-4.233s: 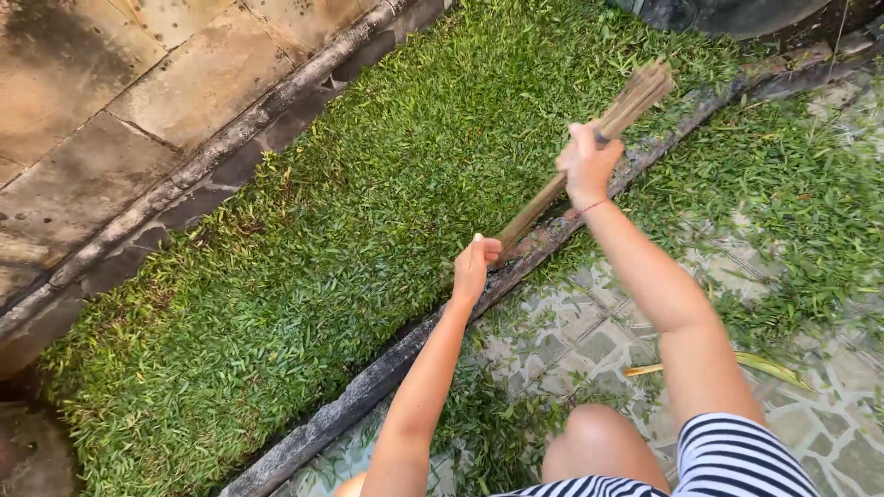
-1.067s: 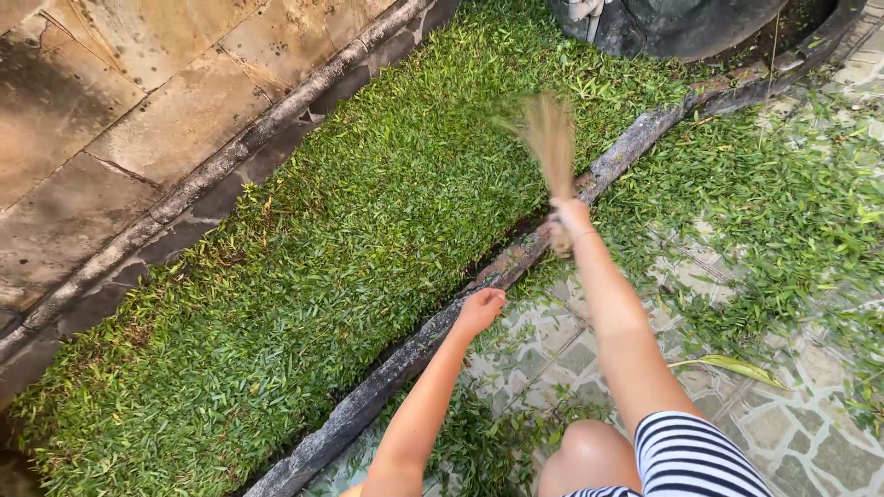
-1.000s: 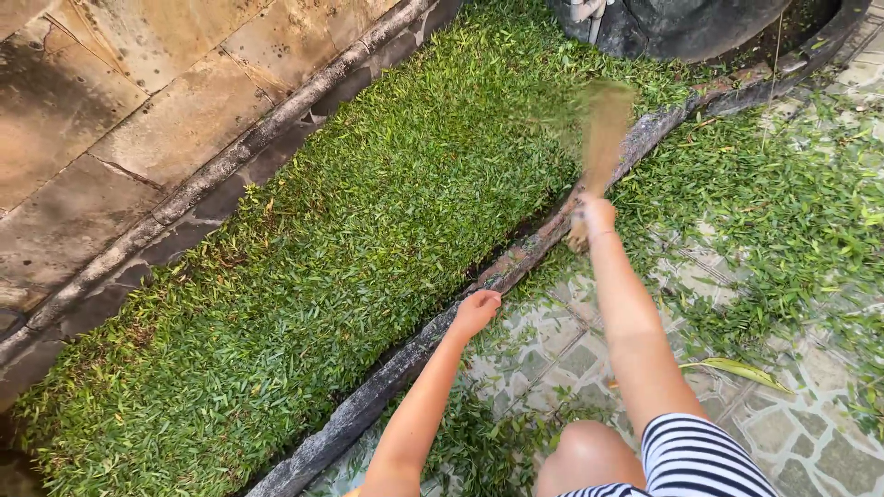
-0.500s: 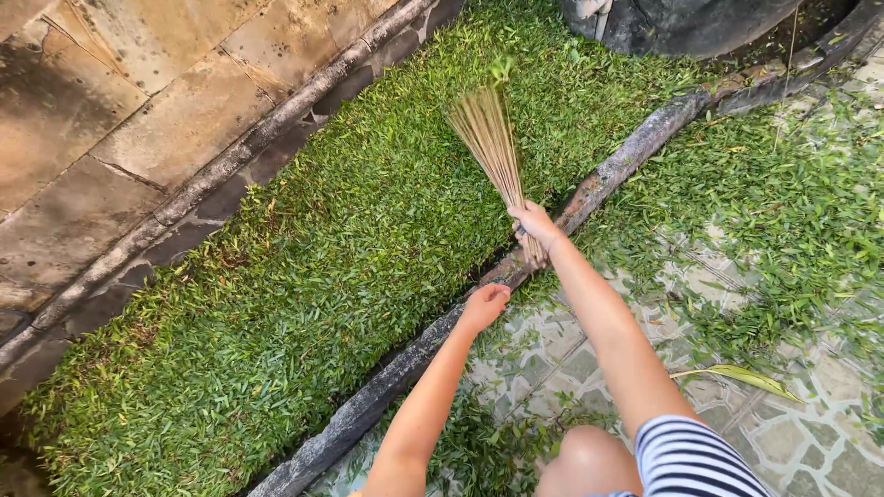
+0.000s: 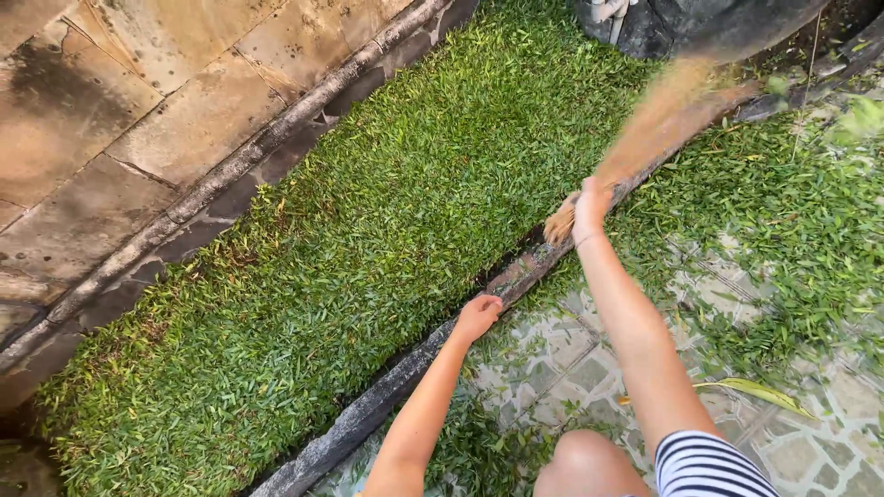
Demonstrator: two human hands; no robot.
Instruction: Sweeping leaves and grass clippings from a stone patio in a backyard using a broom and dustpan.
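My right hand (image 5: 590, 204) grips the short handle end of a straw hand broom (image 5: 658, 120). Its bristles are blurred with motion and point up and to the right, over the dark stone curb (image 5: 387, 396). My left hand (image 5: 479, 316) rests with curled fingers on that curb, lower and to the left, holding nothing. The curb runs diagonally between a strip of green grass (image 5: 350, 248) and the patterned paving (image 5: 562, 359) where I crouch. Cut grass lies scattered over the paving to the right.
A worn concrete slab (image 5: 120, 120) with a raised edge borders the grass on the left. A dark object (image 5: 700, 23) stands at the top right. A long yellow leaf (image 5: 760, 393) lies on the paving near my knee (image 5: 589, 465).
The broom has swung from pointing up-left over the grass to up-right along the curb. My right hand moved right with it; my left hand stayed on the curb.
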